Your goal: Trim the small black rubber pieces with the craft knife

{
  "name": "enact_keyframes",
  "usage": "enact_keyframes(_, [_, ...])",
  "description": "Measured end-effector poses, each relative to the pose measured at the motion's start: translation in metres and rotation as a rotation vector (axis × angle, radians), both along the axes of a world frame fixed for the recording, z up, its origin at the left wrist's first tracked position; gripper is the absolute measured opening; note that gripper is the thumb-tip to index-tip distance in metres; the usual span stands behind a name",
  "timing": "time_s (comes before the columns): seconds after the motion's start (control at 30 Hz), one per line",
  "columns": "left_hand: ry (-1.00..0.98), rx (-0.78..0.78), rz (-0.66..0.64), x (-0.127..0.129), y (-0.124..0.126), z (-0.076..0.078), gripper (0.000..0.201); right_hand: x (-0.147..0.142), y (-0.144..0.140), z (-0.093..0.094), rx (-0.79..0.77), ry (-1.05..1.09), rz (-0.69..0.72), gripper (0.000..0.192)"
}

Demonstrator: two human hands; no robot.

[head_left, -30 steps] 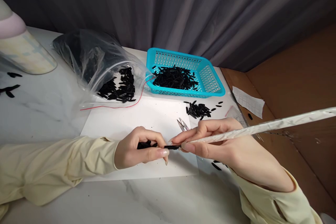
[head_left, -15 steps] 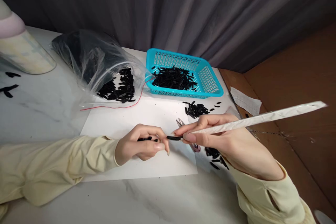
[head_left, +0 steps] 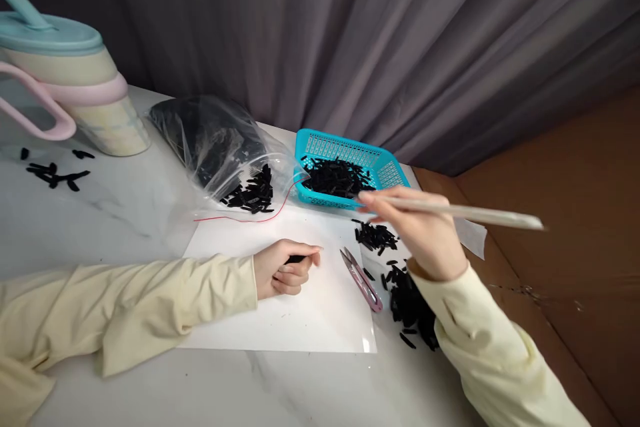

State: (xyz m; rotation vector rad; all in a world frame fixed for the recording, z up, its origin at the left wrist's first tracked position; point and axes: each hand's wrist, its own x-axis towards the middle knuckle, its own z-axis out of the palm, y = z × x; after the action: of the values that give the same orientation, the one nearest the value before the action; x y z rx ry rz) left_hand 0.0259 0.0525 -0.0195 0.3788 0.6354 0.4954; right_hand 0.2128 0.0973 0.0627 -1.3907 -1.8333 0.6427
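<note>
My left hand [head_left: 285, 273] is closed over the white sheet [head_left: 280, 330], with small black strips [head_left: 295, 259] partly showing between its fingers. At the near right edge of the turquoise basket [head_left: 306, 143], my right hand [head_left: 425, 237] grips a slim white stick [head_left: 493, 215] that slants out to the right. The fingertips hide part of the basket's rim; whether they also pinch a strip I cannot tell. Inside the basket lies a heap of black strips [head_left: 335, 177]. Pink-handled thread snips [head_left: 364, 285] rest between my hands, at the sheet's right side.
A clear zip bag [head_left: 205, 140] of black strips lies with its mouth toward the sheet. Two piles, one small [head_left: 375, 237] and one larger [head_left: 410, 307], sit on the right. A tumbler [head_left: 105, 90] stands at the left, near scattered strips [head_left: 57, 175].
My right hand has moved up and away from my left, carrying the stick to the basket. The black strip at its fingertips no longer shows. My left fingers have curled in, and the view has shifted.
</note>
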Motion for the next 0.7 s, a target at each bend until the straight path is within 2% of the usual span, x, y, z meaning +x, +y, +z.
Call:
enact_keyframes(0.13, [0.001, 0.159, -0.054, 0.001, -0.006, 0.005, 0.025, -0.005, -0.052, -0.017, 0.054, -0.153, 0.057, 0.021])
enact_keyframes(0.27, [0.056, 0.256, -0.081, 0.002, -0.012, 0.011, 0.033, -0.010, -0.079, -0.030, -0.120, -0.134, 0.059, 0.029])
enact_keyframes(0.33, [0.083, 0.284, -0.095, 0.002, -0.014, 0.013, 0.037, -0.012, -0.085, -0.036, -0.182, -0.131, 0.102, 0.031])
enact_keyframes(0.4, [0.106, 0.313, -0.115, 0.002, -0.015, 0.014, 0.041, -0.014, -0.088, -0.043, -0.170, -0.166, 0.185, 0.031])
enact_keyframes(0.57, [0.112, 0.301, -0.134, 0.004, -0.018, 0.012, 0.047, -0.017, -0.088, -0.059, -0.013, -0.252, 0.389, 0.026])
enact_keyframes(0.7, [0.051, 0.332, -0.216, 0.004, -0.020, 0.010, 0.052, -0.018, -0.088, -0.066, 0.079, -0.291, 0.465, 0.025])
